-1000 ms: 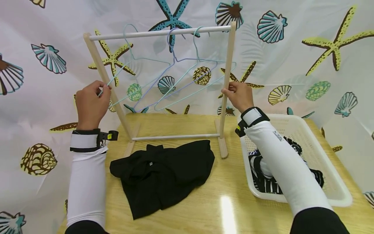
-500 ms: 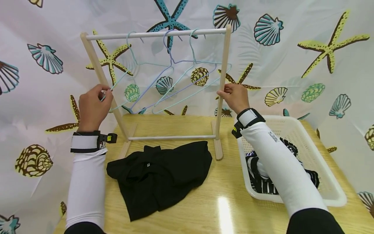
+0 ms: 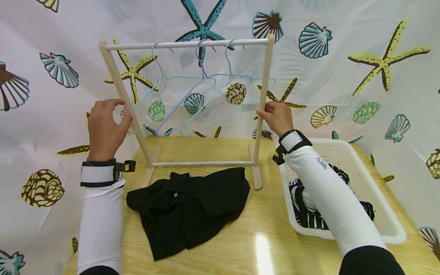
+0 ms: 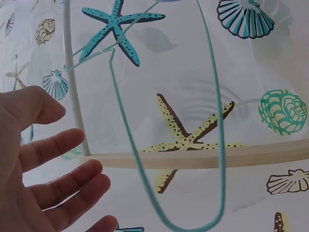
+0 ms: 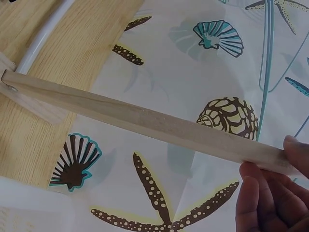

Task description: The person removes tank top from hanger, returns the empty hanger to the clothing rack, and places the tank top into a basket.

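A wooden clothes rack carries a left teal hanger, a purple hanger and a right teal hanger on its white rail. My left hand is beside the rack's left post, thumb and forefinger apart, holding nothing. In the left wrist view, the fingers of the left hand are spread, apart from the end of the left teal hanger. My right hand pinches the rack's right post; the right wrist view shows its thumb and fingers around this wooden post.
A black garment lies crumpled on the wooden table in front of the rack. At the right, a white plastic basket holds black-and-white striped clothes, partly covered by my right forearm. A shell-patterned curtain hangs behind.
My left hand has let go of the left teal hanger and moved slightly left. That hanger has slid a little to the right on the rail. The right hand keeps its grip on the post.
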`<state>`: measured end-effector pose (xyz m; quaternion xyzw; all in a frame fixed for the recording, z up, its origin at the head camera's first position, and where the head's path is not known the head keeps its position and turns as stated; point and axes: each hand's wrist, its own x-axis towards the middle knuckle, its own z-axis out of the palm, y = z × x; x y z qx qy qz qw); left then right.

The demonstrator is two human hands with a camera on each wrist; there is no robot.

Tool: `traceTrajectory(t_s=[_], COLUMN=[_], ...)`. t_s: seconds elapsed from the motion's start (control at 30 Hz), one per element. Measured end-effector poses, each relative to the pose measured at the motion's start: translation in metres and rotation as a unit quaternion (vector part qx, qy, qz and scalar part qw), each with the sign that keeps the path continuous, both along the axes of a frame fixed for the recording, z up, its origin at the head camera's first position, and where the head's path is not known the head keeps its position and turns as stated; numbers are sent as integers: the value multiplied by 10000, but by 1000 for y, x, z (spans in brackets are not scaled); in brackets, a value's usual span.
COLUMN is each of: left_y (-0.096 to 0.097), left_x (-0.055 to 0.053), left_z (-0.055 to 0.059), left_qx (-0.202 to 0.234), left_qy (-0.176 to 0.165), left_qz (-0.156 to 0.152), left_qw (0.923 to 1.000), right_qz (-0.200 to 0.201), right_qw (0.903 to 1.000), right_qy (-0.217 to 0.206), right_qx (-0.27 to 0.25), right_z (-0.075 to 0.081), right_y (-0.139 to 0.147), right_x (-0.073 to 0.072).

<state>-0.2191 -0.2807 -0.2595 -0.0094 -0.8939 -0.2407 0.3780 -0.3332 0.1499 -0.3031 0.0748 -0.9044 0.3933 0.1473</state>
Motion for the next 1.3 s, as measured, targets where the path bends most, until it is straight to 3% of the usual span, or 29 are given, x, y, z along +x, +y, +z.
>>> traceTrajectory(t_s=[0.1, 0.23, 0.37, 0.47, 0.53, 0.73, 0.9, 1.03, 1.1, 1.17, 1.23, 1.3], left_y=[7, 22, 37, 47, 54, 71, 77, 81, 84, 88, 90, 91], left_x=[11, 22, 31, 34, 35, 34, 36, 39, 43, 47, 52, 56], left_z=[4, 1, -15, -29, -36, -56, -71, -84, -92, -101, -111, -121], left_qx=[-92, -455, -1157, -1625, -1807, -1967, -2181, -2351, -2403, -2480, -2524, -2528], left_qy=[135, 23, -263, -296, -310, -435, -540, -731, -1072, -1578, -2123, -2685], left_qz=[-157, -978, -1893, -2297, -2536, -3176, -3260, -2978, -2778, -2605, -2525, -2534], left_qw=[9997, 9942, 9747, 9591, 9498, 9266, 9183, 9223, 9239, 9196, 9096, 8943], right_qz=[119, 451, 757, 888, 872, 567, 91, -339, -487, -575, -585, -540], right_qw=[9999, 9978, 9875, 9773, 9737, 9741, 9652, 9521, 9471, 9423, 9384, 9356], right_qy=[-24, -469, -1163, -1436, -1439, -893, -839, -952, -1050, -1207, -1406, -1607], right_qx=[24, 119, 740, 1277, 1540, 1997, 2474, 2885, 2993, 3071, 3102, 3096], right_z=[0, 1, 2, 4, 5, 9, 10, 5, 0, -5, -12, -19], right_y=[1, 17, 51, 78, 96, 140, 162, 174, 180, 186, 192, 201], right_x=[1, 10, 30, 50, 66, 106, 127, 138, 144, 149, 153, 154])
